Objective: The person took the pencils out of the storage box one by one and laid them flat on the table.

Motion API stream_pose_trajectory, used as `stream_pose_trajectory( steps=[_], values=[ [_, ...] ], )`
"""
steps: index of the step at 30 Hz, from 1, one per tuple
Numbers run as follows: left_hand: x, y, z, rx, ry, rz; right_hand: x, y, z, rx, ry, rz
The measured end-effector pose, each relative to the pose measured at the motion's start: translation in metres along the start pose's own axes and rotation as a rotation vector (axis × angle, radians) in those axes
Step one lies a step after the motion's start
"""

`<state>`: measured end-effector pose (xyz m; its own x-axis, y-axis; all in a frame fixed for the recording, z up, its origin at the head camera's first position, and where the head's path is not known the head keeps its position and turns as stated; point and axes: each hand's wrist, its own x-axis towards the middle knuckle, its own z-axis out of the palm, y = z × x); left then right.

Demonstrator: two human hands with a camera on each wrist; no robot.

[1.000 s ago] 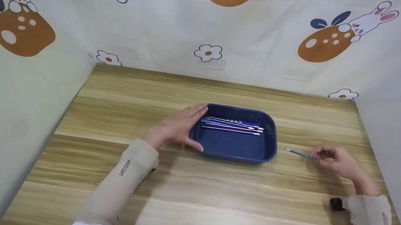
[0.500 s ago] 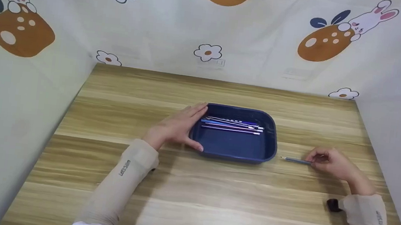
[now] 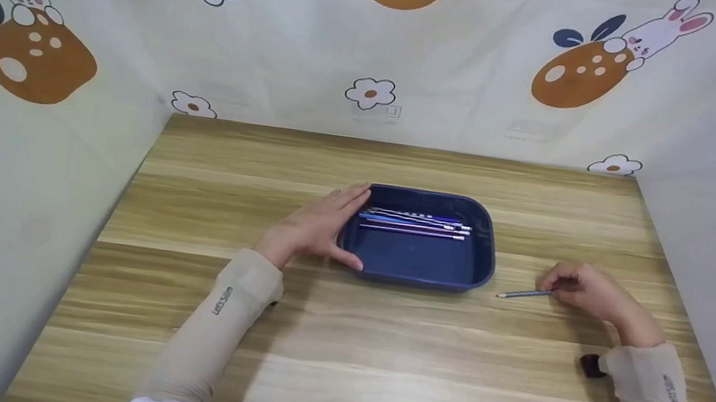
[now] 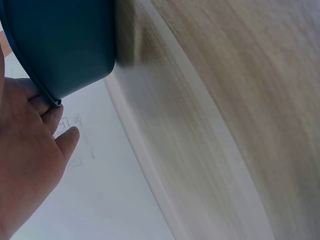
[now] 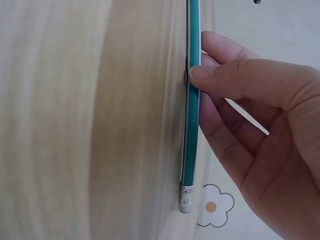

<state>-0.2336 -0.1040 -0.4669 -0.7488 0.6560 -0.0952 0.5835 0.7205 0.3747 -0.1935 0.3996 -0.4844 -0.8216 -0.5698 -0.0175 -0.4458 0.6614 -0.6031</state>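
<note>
A dark blue rectangular bin (image 3: pixel 414 271) stands mid-table with several pencils (image 3: pixel 412 229) lying side by side in its back half. My left hand (image 3: pixel 314 226) rests along the bin's left end, fingers straight at the back corner and thumb at the front. From the left wrist, those fingers (image 4: pixel 42 107) touch the bin's rim. To the right of the bin, my right hand (image 3: pixel 593 295) pinches a blue-green pencil (image 3: pixel 526 294) between thumb and fingers. Its sharpened tip points left, apart from the bin. In the right wrist view, its eraser end (image 5: pixel 185 204) shows close to the tabletop.
The wood-grain table (image 3: pixel 379 372) is bordered at the back and both sides by pale cloth (image 3: pixel 281 50) printed with rabbits, oranges and flowers. A small black object (image 3: pixel 592 366) sits at the right wrist.
The right hand has moved slightly left and toward the front with the pencil. The pencil's tip has swung forward, nearer the table's front. The left hand and bin stay put.
</note>
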Motion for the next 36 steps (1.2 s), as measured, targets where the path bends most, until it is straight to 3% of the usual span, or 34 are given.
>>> stream_pose_trajectory(
  steps=[22,36],
  values=[
    [-0.0005,-0.0004,0.0003,0.019,0.007,0.008,0.0006,-0.0025,-0.0027,0.056,0.064,0.069],
    [-0.0003,-0.0004,-0.0014,0.018,-0.004,0.008,0.0016,-0.0027,-0.0059,-0.007,0.183,-0.037]
  ],
)
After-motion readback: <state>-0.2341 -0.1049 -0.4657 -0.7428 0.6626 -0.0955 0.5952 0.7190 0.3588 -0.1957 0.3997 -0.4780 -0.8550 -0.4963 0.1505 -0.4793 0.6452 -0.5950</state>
